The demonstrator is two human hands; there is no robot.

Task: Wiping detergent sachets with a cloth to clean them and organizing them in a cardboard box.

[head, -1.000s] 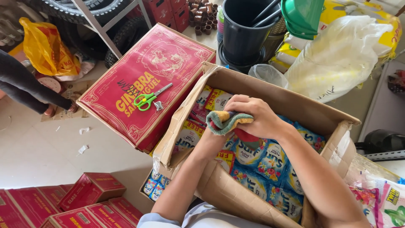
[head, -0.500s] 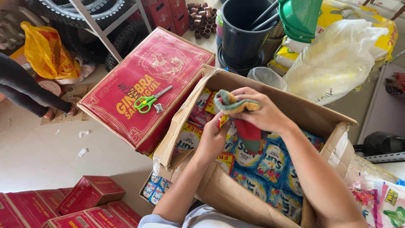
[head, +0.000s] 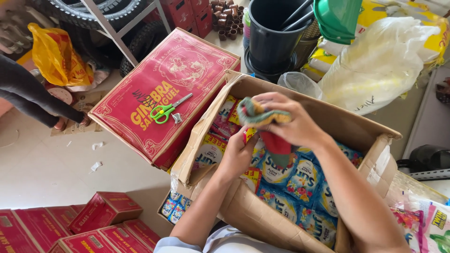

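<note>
Over the open carton (head: pixel 356 129), right hand (head: pixel 286 119) grips a folded cloth (head: pixel 257 114); left hand (head: pixel 239 152) pinches sachets (head: pixel 251 136), lifting step, next needs a clean pull

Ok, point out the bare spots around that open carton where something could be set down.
Pale floor lies bare between the big red box and the small red boxes. The big red box's lid is free except for the green scissors. The open carton is packed with sachets, and both hands, left hand and right hand, fill it.
</note>
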